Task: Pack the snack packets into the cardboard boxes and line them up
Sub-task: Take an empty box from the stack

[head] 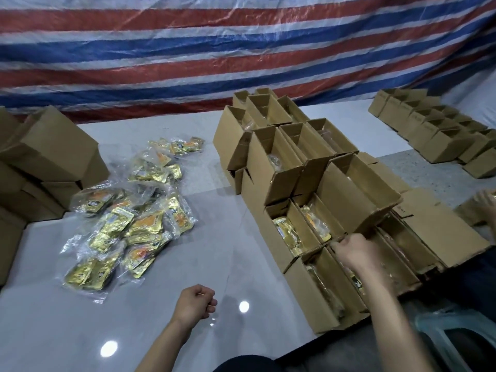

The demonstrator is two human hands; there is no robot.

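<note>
A loose pile of gold and orange snack packets [128, 218] in clear plastic bags lies on the glossy grey floor, left of centre. Rows of open cardboard boxes [271, 146] run from the middle to the lower right, and some of them show gold packets [287, 232] inside. My right hand [354, 251] reaches into the near rows and grips the near corner of a tilted open box [346, 194]. My left hand [196, 302] hovers over the floor with fingers loosely curled, holding nothing I can see.
Cardboard boxes [53, 149] are stacked at the far left. Another line of open boxes [429, 127] stands at the back right. Another person's hand [487, 202] touches a box at the right edge. A teal plastic stool [442, 326] is at the lower right, and a striped tarp [241, 44] hangs behind.
</note>
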